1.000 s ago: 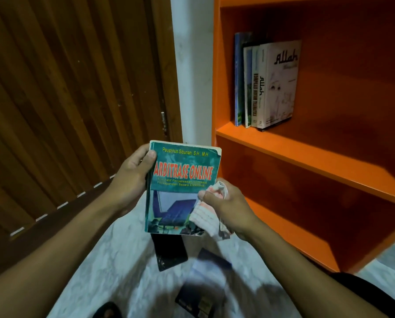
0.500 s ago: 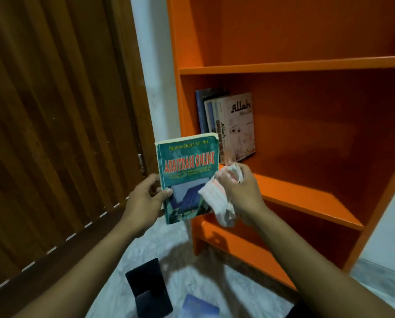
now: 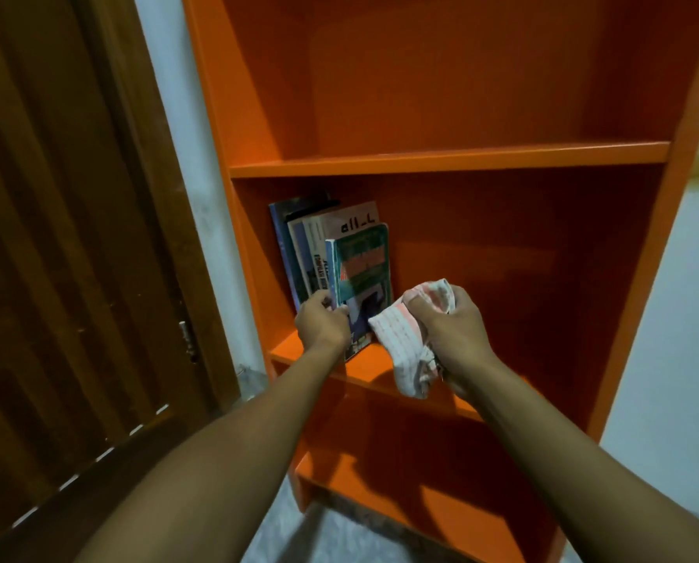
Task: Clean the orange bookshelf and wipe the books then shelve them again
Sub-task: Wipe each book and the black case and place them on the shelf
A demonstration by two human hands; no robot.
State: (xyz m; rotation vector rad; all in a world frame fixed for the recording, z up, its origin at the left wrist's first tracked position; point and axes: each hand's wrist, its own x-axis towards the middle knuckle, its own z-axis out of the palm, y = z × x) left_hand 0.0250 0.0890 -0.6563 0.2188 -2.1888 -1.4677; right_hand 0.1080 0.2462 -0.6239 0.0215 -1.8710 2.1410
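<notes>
The orange bookshelf (image 3: 453, 158) fills the middle and right of the view. On its middle shelf, at the left end, several books (image 3: 305, 245) stand upright. A green-covered book (image 3: 364, 274) stands on the shelf board against them, and my left hand (image 3: 321, 325) grips its lower spine edge. My right hand (image 3: 447, 331) holds a bunched white cloth with red stripes (image 3: 404, 343) just right of the green book, above the shelf's front edge. The cloth hangs down past the edge.
A dark wooden door (image 3: 67, 258) stands to the left, with a strip of white wall (image 3: 189, 164) between it and the shelf. The upper shelf bay and the lower bay hold nothing visible. Pale floor (image 3: 274, 534) shows at the bottom.
My left hand has carried the green book up and forward from in front of me onto the middle shelf beside the other books. My right hand followed with the cloth. The view has tilted up.
</notes>
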